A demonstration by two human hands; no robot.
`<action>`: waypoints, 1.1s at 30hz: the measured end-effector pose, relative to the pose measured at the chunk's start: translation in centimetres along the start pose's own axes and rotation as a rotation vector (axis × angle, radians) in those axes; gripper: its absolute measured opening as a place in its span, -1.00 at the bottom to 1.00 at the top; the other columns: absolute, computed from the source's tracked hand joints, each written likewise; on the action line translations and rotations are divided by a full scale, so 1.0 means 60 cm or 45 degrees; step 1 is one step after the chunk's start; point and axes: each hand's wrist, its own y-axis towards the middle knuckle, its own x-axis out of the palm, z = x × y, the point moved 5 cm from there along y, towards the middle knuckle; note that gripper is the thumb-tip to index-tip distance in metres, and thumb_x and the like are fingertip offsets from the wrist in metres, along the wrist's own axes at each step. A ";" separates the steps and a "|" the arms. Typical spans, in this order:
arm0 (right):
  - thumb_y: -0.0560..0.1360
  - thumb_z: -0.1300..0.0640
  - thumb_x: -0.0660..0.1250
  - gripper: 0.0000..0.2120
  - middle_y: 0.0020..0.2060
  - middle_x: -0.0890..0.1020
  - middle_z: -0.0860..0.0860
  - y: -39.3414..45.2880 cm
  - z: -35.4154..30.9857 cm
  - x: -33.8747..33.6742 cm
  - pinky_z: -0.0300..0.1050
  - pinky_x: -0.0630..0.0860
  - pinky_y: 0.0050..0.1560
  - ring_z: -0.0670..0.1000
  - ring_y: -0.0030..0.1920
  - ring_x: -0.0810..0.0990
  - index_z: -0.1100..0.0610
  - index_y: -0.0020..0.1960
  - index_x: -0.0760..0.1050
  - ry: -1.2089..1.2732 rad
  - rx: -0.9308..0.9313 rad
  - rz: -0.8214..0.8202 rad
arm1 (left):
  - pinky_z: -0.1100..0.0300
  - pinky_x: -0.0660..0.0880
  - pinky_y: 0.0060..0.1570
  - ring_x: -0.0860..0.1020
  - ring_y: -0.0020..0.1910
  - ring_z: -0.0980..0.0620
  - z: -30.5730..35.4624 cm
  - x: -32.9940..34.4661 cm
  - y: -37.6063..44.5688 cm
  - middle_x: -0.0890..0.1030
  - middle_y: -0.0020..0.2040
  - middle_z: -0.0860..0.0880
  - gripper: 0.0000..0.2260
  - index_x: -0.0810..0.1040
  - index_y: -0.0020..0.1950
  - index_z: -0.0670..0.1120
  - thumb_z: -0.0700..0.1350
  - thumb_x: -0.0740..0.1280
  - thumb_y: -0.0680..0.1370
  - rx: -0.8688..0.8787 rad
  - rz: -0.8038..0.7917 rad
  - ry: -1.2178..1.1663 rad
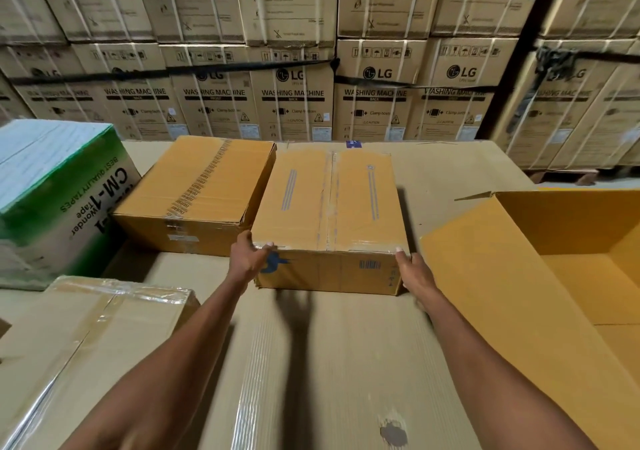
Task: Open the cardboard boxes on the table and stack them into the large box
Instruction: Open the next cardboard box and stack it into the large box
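A taped brown cardboard box [329, 207] sits in the middle of the cardboard-covered table [339, 363]. My left hand [247, 259] grips its near left corner, thumb on the top edge. My right hand [414, 273] grips its near right corner, thumb tip on the top edge. A large open box [512, 276] with its flap raised stands to the right. Another taped brown box [197, 189] lies just left of the held one, touching it. A third box [97, 338] sealed with clear tape is at the near left.
A green and white tape carton [59, 189] stands at the far left. A wall of stacked washing machine cartons [294, 68] rises behind the table. A dark stain [393, 432] marks the table surface near the front.
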 end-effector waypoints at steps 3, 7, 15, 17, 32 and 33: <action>0.64 -0.23 0.07 -0.38 0.34 0.49 0.20 -0.040 0.016 -0.004 0.01 0.40 0.12 0.23 0.28 0.49 0.22 0.48 0.30 -0.048 -0.019 0.071 | 0.01 0.63 -0.11 0.66 -0.05 -0.09 -0.022 -0.011 -0.049 0.67 0.05 -0.11 -0.54 0.55 0.23 -0.17 0.10 0.43 0.47 -0.045 0.123 0.057; 0.62 -0.23 0.11 -0.43 0.19 0.56 0.17 -0.088 0.042 -0.006 0.03 0.47 0.06 0.20 0.12 0.55 0.21 0.37 0.38 -0.050 -0.039 0.083 | 0.06 0.55 -0.19 0.64 -0.06 -0.15 -0.043 -0.027 -0.121 0.63 0.05 -0.17 -0.58 0.56 0.23 -0.20 0.06 0.44 0.51 -0.074 0.218 0.140; 0.34 -0.47 0.09 -0.18 0.15 0.60 0.11 -0.199 0.138 -0.016 0.20 0.59 0.12 0.16 0.09 0.59 0.13 0.31 0.44 -0.004 -0.012 0.091 | 0.18 0.47 -0.22 0.55 -0.07 -0.04 -0.071 -0.061 -0.277 0.61 0.10 -0.17 -0.54 0.49 0.32 -0.24 -0.01 0.44 0.54 -0.119 0.224 0.155; 0.30 -0.50 0.08 -0.16 0.10 0.60 0.09 -0.226 0.158 -0.017 0.19 0.60 0.09 0.14 0.05 0.60 0.12 0.29 0.44 0.003 -0.015 0.116 | 0.11 0.54 -0.18 0.58 -0.04 -0.07 -0.079 -0.070 -0.310 0.61 0.07 -0.15 -0.54 0.50 0.29 -0.22 0.03 0.44 0.52 -0.112 0.210 0.178; 0.58 -0.25 0.10 -0.47 0.02 0.60 0.17 -0.528 0.234 -0.011 0.01 0.42 -0.11 0.22 -0.05 0.54 0.13 0.29 0.45 -0.215 -0.019 0.470 | 0.06 0.51 -0.21 0.56 -0.16 -0.01 -0.145 -0.164 -0.525 0.56 -0.06 -0.06 -0.55 0.44 0.10 -0.11 0.24 0.35 0.49 -0.095 0.113 0.341; 0.58 -0.28 0.10 -0.45 0.05 0.61 0.20 -0.537 0.242 -0.013 0.00 0.37 -0.12 0.23 -0.02 0.55 0.15 0.26 0.47 -0.219 -0.021 0.494 | 0.08 0.48 -0.23 0.55 -0.19 0.01 -0.147 -0.169 -0.538 0.56 -0.11 -0.04 -0.57 0.44 0.06 -0.10 0.26 0.32 0.52 -0.097 0.113 0.343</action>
